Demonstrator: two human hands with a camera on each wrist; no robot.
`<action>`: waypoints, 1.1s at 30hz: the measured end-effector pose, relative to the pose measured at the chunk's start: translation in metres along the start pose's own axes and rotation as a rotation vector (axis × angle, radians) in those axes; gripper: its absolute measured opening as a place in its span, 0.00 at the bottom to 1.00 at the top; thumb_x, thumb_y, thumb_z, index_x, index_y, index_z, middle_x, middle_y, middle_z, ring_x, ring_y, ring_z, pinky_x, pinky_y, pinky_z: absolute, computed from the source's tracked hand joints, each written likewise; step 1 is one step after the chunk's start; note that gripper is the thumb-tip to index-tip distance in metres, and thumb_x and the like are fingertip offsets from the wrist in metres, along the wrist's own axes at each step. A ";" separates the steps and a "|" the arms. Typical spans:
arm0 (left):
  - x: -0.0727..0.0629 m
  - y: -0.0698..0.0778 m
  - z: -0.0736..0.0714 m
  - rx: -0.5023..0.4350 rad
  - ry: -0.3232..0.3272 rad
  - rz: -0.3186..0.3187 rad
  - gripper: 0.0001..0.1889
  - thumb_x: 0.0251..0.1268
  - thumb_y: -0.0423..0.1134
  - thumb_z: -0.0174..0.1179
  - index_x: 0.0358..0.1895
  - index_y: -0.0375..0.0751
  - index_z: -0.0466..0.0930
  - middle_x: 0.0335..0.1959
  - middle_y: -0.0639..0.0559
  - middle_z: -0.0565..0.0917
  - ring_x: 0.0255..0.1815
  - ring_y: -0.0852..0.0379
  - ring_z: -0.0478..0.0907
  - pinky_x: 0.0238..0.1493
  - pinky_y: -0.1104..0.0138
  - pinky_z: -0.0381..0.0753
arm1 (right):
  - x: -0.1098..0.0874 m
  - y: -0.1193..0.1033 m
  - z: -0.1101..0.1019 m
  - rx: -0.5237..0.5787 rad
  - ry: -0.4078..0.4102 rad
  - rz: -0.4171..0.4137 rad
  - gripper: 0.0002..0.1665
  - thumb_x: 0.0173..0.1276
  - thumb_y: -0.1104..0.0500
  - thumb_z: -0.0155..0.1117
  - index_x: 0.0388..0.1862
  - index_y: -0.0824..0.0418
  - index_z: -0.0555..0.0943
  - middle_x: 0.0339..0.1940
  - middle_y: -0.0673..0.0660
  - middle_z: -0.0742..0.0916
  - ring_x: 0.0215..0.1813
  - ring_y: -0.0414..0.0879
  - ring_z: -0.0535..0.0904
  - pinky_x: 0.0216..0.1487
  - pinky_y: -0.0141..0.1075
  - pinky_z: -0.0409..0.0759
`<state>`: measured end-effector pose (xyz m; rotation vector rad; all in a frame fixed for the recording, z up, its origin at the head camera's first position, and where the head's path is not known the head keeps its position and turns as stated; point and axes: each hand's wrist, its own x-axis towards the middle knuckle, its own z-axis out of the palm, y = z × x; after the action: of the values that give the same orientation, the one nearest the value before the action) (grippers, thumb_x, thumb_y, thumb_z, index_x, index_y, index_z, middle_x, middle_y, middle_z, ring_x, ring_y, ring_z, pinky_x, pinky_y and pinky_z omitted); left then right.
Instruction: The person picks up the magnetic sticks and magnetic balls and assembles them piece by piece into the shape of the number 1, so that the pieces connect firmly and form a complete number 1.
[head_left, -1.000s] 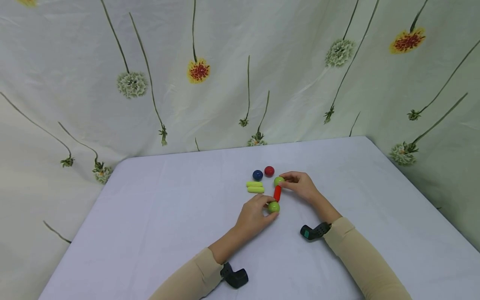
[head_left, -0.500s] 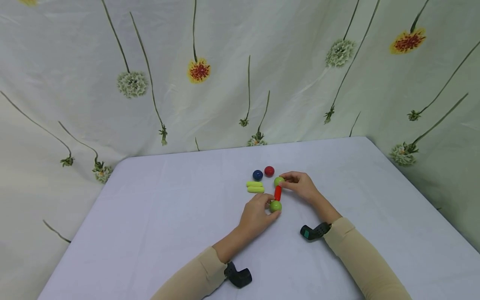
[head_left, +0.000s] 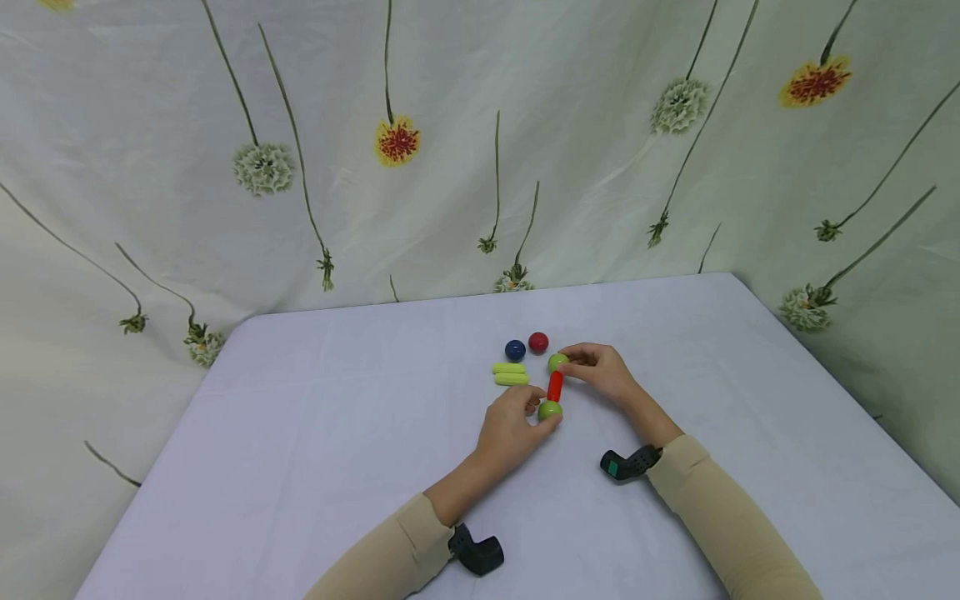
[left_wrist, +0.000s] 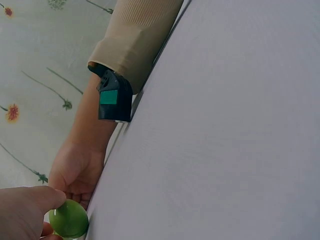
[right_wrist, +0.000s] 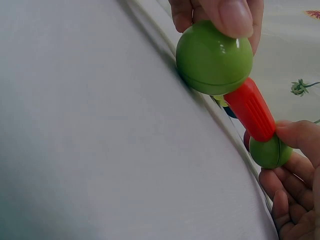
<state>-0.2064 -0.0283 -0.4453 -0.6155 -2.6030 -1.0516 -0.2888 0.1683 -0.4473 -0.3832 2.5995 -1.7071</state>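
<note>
The person's left hand [head_left: 508, 427] pinches a glossy green ball [head_left: 551, 411], the nearer of two, between thumb and fingers. The right hand [head_left: 602, 372] has its thumb and fingers clamped on a second glossy green ball [head_left: 556, 362], farther from the body. Between the two balls runs a short, bright red grooved rod [head_left: 554, 386]; its far end touches the far ball and its near end appears to meet the near one, though whether either end is fitted inside cannot be told.

Just left of the far ball, two pale yellow-green sticks [head_left: 511, 378] lie side by side on the white-covered counter [head_left: 315, 450]. Beyond them sit a glossy dark blue ball [head_left: 515, 350] and a glossy red ball [head_left: 538, 342], close together. Beige sleeves [head_left: 738, 521] cover both forearms, with a black wrist device [head_left: 477, 553] at each cuff. Behind the counter hangs a pale cloth [head_left: 442, 217] printed with long-stemmed flowers.
</note>
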 end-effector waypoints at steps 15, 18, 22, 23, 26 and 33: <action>0.002 0.000 -0.006 -0.073 0.010 -0.063 0.14 0.62 0.43 0.65 0.44 0.37 0.83 0.39 0.49 0.83 0.40 0.55 0.79 0.42 0.64 0.79 | 0.002 0.004 -0.001 0.011 -0.005 0.003 0.23 0.62 0.54 0.72 0.52 0.67 0.83 0.42 0.59 0.87 0.42 0.48 0.79 0.41 0.30 0.77; 0.004 -0.002 -0.010 -0.076 0.027 -0.067 0.14 0.62 0.42 0.66 0.45 0.36 0.83 0.39 0.48 0.83 0.39 0.55 0.79 0.41 0.64 0.79 | 0.002 0.004 -0.001 0.007 -0.007 0.003 0.24 0.62 0.54 0.72 0.52 0.67 0.83 0.42 0.59 0.87 0.42 0.49 0.79 0.41 0.30 0.77; 0.011 -0.006 -0.017 -0.066 0.062 -0.069 0.13 0.62 0.41 0.66 0.44 0.35 0.83 0.38 0.47 0.83 0.38 0.54 0.78 0.41 0.64 0.78 | 0.002 0.004 -0.001 -0.004 -0.011 0.008 0.24 0.63 0.54 0.72 0.52 0.67 0.83 0.43 0.59 0.86 0.43 0.49 0.78 0.42 0.31 0.77; 0.013 -0.007 -0.020 -0.065 0.071 -0.071 0.13 0.62 0.40 0.66 0.44 0.35 0.83 0.38 0.47 0.83 0.38 0.54 0.78 0.41 0.64 0.79 | 0.002 0.004 -0.001 -0.007 -0.013 0.009 0.24 0.63 0.54 0.72 0.52 0.67 0.83 0.43 0.59 0.86 0.43 0.49 0.78 0.42 0.31 0.77; 0.019 -0.010 -0.027 -0.055 0.087 -0.086 0.12 0.62 0.39 0.66 0.44 0.36 0.83 0.38 0.48 0.82 0.39 0.53 0.78 0.42 0.63 0.79 | 0.002 0.004 -0.001 -0.009 -0.016 0.014 0.24 0.63 0.54 0.72 0.53 0.67 0.83 0.43 0.58 0.86 0.43 0.48 0.78 0.41 0.30 0.76; 0.027 -0.025 -0.036 -0.023 0.101 -0.065 0.11 0.59 0.33 0.65 0.44 0.35 0.83 0.39 0.47 0.82 0.40 0.52 0.79 0.43 0.60 0.78 | -0.005 -0.014 -0.002 -0.028 -0.032 0.013 0.22 0.66 0.58 0.68 0.53 0.72 0.81 0.43 0.59 0.86 0.42 0.47 0.77 0.40 0.31 0.76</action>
<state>-0.2384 -0.0628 -0.4242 -0.4729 -2.5422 -1.1032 -0.2818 0.1662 -0.4342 -0.3897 2.6005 -1.6485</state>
